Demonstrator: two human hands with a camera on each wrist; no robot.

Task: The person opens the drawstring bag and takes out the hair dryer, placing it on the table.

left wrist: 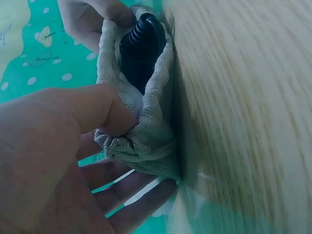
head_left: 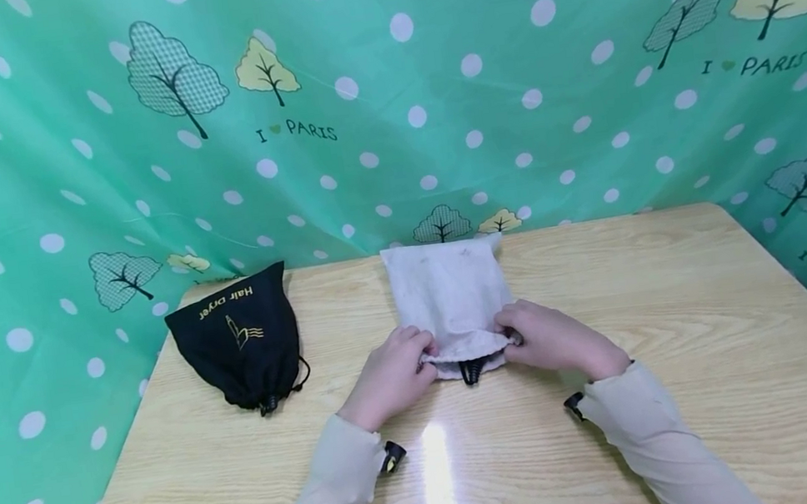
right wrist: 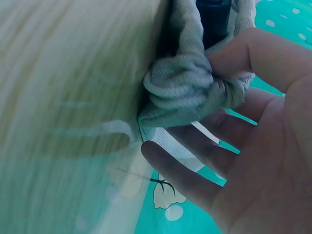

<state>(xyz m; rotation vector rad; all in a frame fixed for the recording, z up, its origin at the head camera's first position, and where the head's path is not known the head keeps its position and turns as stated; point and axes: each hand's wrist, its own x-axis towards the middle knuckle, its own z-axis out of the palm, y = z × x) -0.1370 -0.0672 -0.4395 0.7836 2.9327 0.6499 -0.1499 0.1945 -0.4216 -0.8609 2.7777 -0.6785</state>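
1. We saw the left hand (head_left: 393,379) and right hand (head_left: 546,337) pinching the grey bag (head_left: 453,288) at its mouth, other fingers loosely spread.
2. It lay far-centre on the worktop (head_left: 681,293), black object (left wrist: 139,56) already inside, mouth not yet closed.

wood-grain table (head_left: 681,293), black pouch (head_left: 250,330), pale bag (head_left: 450,292)
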